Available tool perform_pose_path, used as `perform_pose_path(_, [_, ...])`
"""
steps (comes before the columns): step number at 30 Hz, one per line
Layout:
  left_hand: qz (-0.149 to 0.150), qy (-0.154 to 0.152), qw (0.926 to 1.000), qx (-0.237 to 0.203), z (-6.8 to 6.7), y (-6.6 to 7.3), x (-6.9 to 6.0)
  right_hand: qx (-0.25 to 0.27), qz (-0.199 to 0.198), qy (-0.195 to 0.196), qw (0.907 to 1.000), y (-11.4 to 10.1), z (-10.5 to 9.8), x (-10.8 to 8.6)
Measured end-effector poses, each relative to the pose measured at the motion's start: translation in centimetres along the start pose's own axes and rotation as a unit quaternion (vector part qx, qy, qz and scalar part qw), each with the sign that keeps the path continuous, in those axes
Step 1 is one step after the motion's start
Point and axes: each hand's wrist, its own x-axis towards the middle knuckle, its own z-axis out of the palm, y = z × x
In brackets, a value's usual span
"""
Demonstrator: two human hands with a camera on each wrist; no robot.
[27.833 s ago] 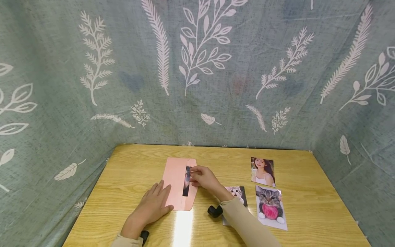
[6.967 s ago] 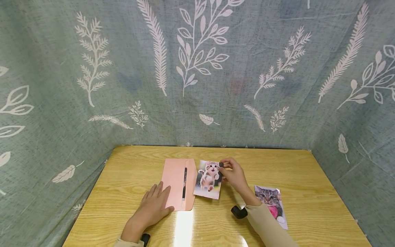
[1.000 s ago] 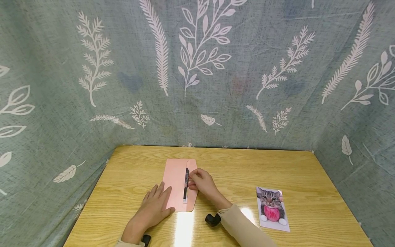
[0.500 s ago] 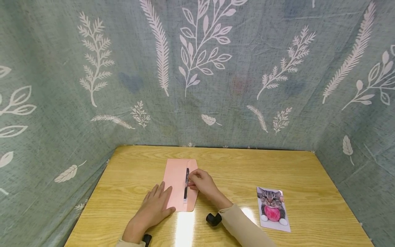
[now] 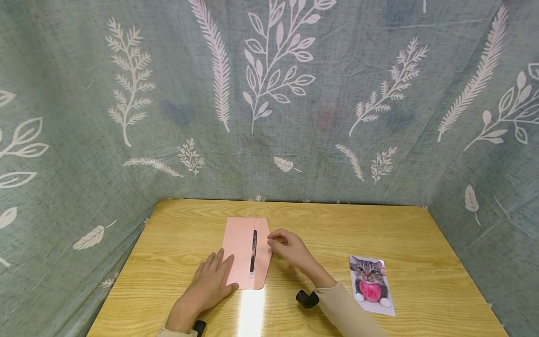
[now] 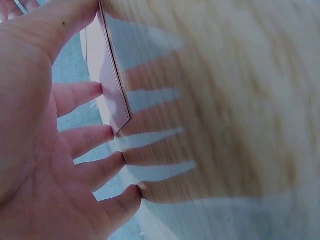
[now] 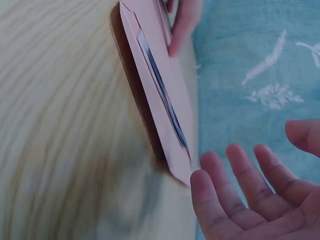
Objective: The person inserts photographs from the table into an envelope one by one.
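Observation:
A pink envelope (image 5: 237,245) lies on the table, its flap to the right. Photos (image 5: 253,252) sit inside, their dark edges showing as a narrow strip along its opening. My left hand (image 5: 208,281) rests on the envelope's lower left, fingers spread and straight. Just off the flap's right edge, my right hand (image 5: 292,250) holds nothing, its fingers loosely bent. In the right wrist view the right hand (image 7: 255,195) appears apart from the envelope (image 7: 172,90). A photo of a cat with a pink ball-like thing (image 5: 372,285) lies face up farther right.
The wooden table (image 5: 320,224) reflects a bright light strip near its front. Behind and beside it hangs a green curtain (image 5: 303,154) with white leaf prints. A black wrist camera (image 5: 307,299) is on my right wrist.
The woman's photo and the kitten photo have left the table's right side; the kitten photo was carried to the envelope. My right hand has just drawn back rightward from the opening. The left hand stays.

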Motion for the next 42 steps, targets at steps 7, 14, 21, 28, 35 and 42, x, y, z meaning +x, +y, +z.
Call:
perform_pose_path(7, [0.002, -0.003, 1.0000, 0.007, 0.1, -0.1, 0.0, -0.014, -0.011, 0.017, 0.9997, -0.4, -2.8, -1.6])
perform_pose_path(14, [0.003, -0.006, 1.0000, 0.008, 0.0, -0.1, 0.1, -0.043, -0.009, 0.050, 0.9978, -0.6, -5.4, -3.1])
perform_pose_path(21, [0.003, -0.009, 1.0000, 0.002, 0.1, -0.1, 0.1, -0.089, -0.006, 0.081, 0.9927, -0.6, -8.1, -5.3])
perform_pose_path(28, [0.007, -0.003, 1.0000, 0.004, 0.1, -0.2, 0.1, -0.116, 0.001, 0.119, 0.9861, 0.0, -10.9, -7.4])
perform_pose_path(35, [0.004, -0.006, 1.0000, 0.001, 0.2, -0.1, 0.2, -0.142, 0.005, 0.152, 0.9781, 1.3, -13.3, -9.3])
perform_pose_path(42, [0.000, -0.008, 1.0000, -0.006, 0.0, 0.0, 0.2, -0.197, -0.002, 0.170, 0.9655, 2.8, -15.6, -10.9])
